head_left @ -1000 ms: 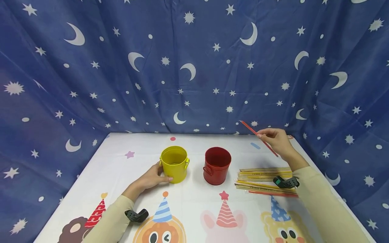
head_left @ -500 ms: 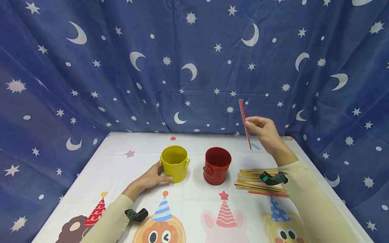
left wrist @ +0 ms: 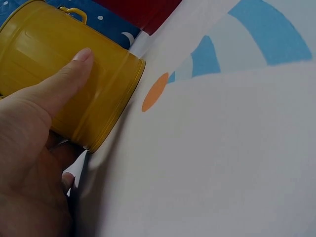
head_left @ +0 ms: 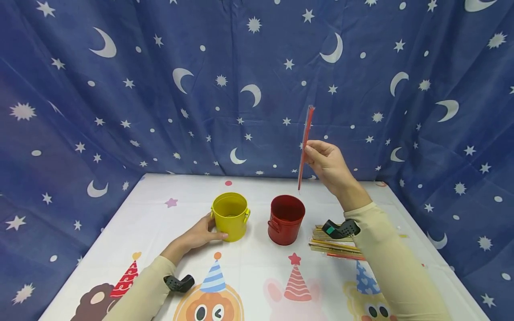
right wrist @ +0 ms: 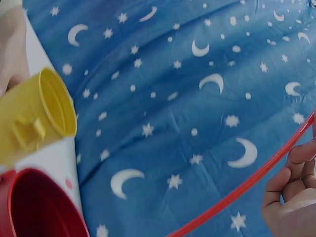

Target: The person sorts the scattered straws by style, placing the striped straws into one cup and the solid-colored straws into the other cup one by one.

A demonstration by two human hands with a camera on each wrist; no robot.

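Note:
My left hand (head_left: 198, 236) holds a small yellow bucket (head_left: 230, 227) standing on the table. In the left wrist view the thumb (left wrist: 69, 81) lies along the bucket's side; the other fingers are partly hidden. To its right stands a red bucket (head_left: 284, 229) with its mouth facing up. My right hand (head_left: 327, 167) pinches a long thin red stick (head_left: 306, 133) in a clear wrapper between thumb and fingers. The stick is nearly upright, slightly tilted, its lower end above the red bucket's back right rim and apart from it.
Several wrapped thin sticks (head_left: 331, 244), yellow, wood-coloured and red, lie in a pile right of the red bucket, partly hidden by my right forearm. A white tablecloth (head_left: 249, 276) with cartoon prints covers the table. A blue star-and-moon curtain (head_left: 273, 67) hangs behind.
My right hand has moved left and up from over the right side of the table, turning the red stick from slanted to nearly upright. My left hand and both buckets stay put.

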